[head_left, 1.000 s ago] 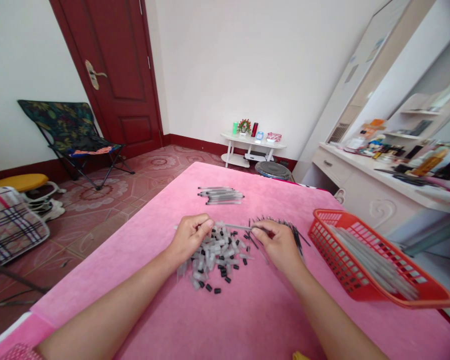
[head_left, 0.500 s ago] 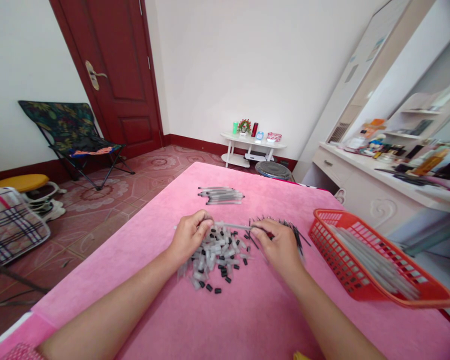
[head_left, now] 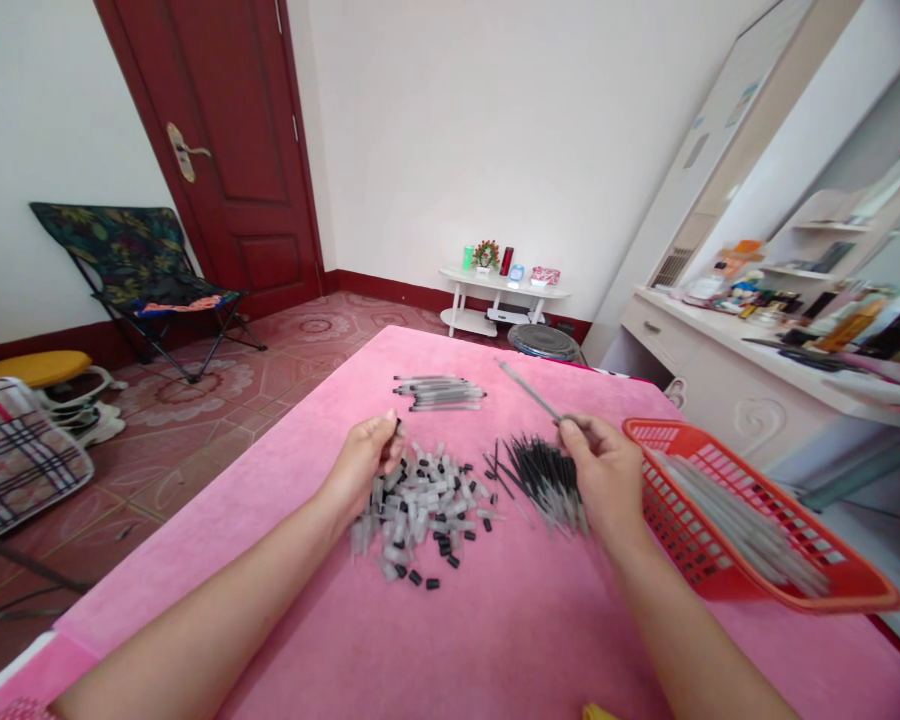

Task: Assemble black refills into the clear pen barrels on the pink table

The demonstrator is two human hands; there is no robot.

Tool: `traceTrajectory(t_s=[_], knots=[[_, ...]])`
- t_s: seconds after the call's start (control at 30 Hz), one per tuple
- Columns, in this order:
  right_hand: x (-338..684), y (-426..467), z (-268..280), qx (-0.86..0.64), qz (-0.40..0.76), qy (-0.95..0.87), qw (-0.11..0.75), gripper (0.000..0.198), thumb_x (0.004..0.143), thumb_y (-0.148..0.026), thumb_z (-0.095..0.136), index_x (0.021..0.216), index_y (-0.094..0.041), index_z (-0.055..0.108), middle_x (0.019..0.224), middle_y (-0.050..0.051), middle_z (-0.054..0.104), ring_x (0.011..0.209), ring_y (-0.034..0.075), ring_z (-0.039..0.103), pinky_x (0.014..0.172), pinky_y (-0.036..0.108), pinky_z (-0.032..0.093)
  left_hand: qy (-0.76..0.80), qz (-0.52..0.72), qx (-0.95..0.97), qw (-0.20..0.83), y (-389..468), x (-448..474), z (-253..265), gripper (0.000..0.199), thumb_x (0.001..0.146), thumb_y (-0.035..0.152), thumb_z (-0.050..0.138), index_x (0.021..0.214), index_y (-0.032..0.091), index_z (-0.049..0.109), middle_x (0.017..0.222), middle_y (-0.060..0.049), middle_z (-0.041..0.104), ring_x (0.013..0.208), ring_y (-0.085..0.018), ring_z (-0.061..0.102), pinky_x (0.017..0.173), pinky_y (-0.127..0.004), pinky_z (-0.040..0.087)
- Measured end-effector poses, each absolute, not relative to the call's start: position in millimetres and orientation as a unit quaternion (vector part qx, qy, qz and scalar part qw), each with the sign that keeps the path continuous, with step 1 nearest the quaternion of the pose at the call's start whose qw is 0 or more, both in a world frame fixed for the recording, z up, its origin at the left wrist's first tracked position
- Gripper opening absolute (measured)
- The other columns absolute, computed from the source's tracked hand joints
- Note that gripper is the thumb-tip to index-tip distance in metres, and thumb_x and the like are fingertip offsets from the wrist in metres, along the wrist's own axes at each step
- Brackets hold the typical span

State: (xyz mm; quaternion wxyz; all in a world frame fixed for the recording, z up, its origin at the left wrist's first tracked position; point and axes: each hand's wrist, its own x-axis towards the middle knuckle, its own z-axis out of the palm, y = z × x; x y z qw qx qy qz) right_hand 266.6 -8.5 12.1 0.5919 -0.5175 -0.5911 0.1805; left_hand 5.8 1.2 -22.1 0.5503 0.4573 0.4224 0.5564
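My left hand (head_left: 361, 458) is closed in a pinch at the left of the parts pile, with a small black end plug (head_left: 398, 424) at its fingertips. My right hand (head_left: 609, 472) grips one end of a clear pen barrel (head_left: 531, 388), which slants up and to the left over the pink cloth. Between the hands lies a heap of clear pen caps (head_left: 420, 508) mixed with loose black plugs (head_left: 432, 583). Just left of my right hand is a bundle of black-filled pen refills (head_left: 544, 475). Beyond the heap, several pens (head_left: 441, 392) lie side by side.
A red plastic basket (head_left: 709, 560) holding many clear pen barrels (head_left: 742, 520) stands at the right. Pink cloth (head_left: 307, 640) covers the table. Farther off are a folding chair (head_left: 131, 270), a low white stand (head_left: 506, 280) and a cluttered dresser (head_left: 735, 370).
My hands have moved apart. The barrel that spanned between them is now only in my right hand, which moved right and uncovered the refills. My left hand shifted slightly left.
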Motion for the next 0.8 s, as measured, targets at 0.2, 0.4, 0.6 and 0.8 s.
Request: traceTrajectory(t_s=[0.2, 0.4, 0.6, 0.8], knots=[[229.5, -21.5, 0.8, -0.405, 0.623, -0.448, 0.497, 0.022, 0.075, -0.036, 0.061, 0.079, -0.014, 0.058, 0.069, 0.004, 0.062, 0.053, 0.009, 0.053, 0.052, 0.022, 0.043, 0.422, 0.495, 0.509, 0.564, -14.9, 30.7, -24.4, 0.028, 0.068, 0.037, 0.067, 0.082, 0.013, 0.065, 0.064, 0.0, 0.06, 0.054, -0.008, 0.049, 0.049, -0.019, 0.035], [205.9, -35.6, -5.9, -0.343, 0.727, -0.382, 0.456, 0.023, 0.074, -0.032, 0.065, 0.084, -0.013, 0.057, 0.078, 0.007, 0.065, 0.068, 0.014, 0.063, 0.062, 0.024, 0.048, 0.384, 0.515, 0.584, 0.496, -21.7, 39.5, -25.9, 0.019, 0.062, 0.023, 0.072, 0.078, 0.014, 0.064, 0.074, -0.003, 0.066, 0.068, -0.014, 0.059, 0.065, -0.024, 0.046], [204.5, -35.8, -11.3, -0.344, 0.725, -0.386, 0.455, 0.023, 0.072, -0.031, 0.068, 0.078, -0.012, 0.056, 0.074, 0.006, 0.066, 0.07, 0.014, 0.064, 0.067, 0.025, 0.048, 0.41, 0.51, 0.671, 0.349, -26.8, 38.7, -22.4, 0.002, 0.069, 0.015, 0.066, 0.068, 0.015, 0.064, 0.068, -0.001, 0.065, 0.064, -0.012, 0.058, 0.061, -0.021, 0.044], [204.3, -36.9, -11.9, -0.358, 0.716, -0.398, 0.448, 0.026, 0.068, -0.032, 0.071, 0.079, -0.01, 0.062, 0.074, 0.006, 0.066, 0.074, 0.014, 0.064, 0.074, 0.027, 0.048, 0.378, 0.498, 0.735, 0.262, -29.4, 39.1, -18.5, 0.011, 0.077, 0.016, 0.059, 0.077, 0.018, 0.07, 0.078, -0.003, 0.069, 0.075, -0.014, 0.061, 0.073, -0.024, 0.046]])
